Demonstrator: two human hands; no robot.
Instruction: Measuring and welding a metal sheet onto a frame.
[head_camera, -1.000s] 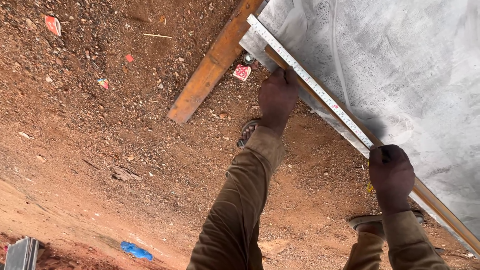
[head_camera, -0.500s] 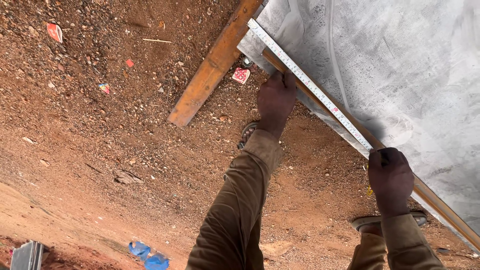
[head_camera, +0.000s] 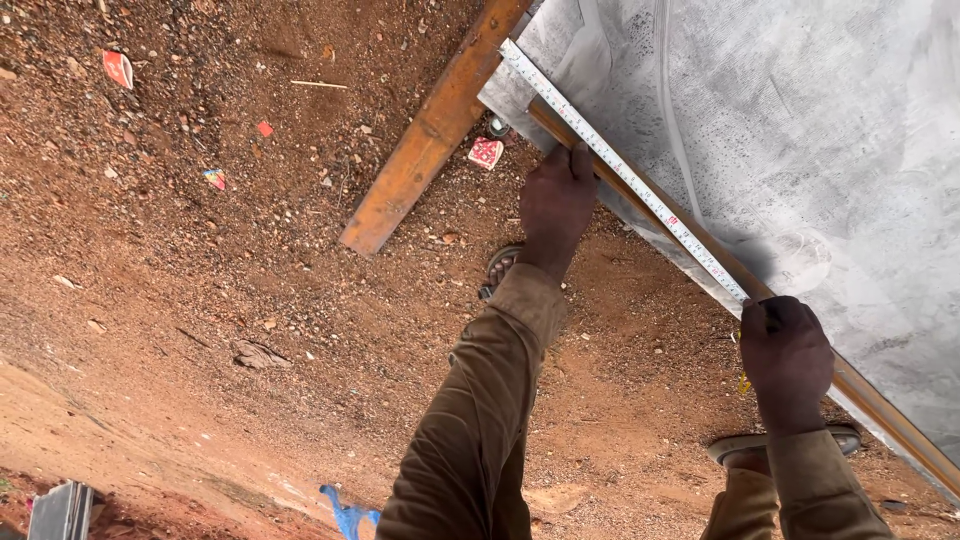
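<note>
Since a second ago our hands barely shifted; the view dropped slightly. Yellow-white steel measuring tape lies stretched along the grey sheet's wooden edge batten. Left hand presses it flat, right hand clamps its fingers on the tape case. Tape laid out; no mark visible yet.

Along the tape measure, your left hand blocks the upper stretch and your right hand the lower end; between them the tape lies open. Left of the tape, a wooden beam slants across the dirt ground, which is otherwise open.
</note>
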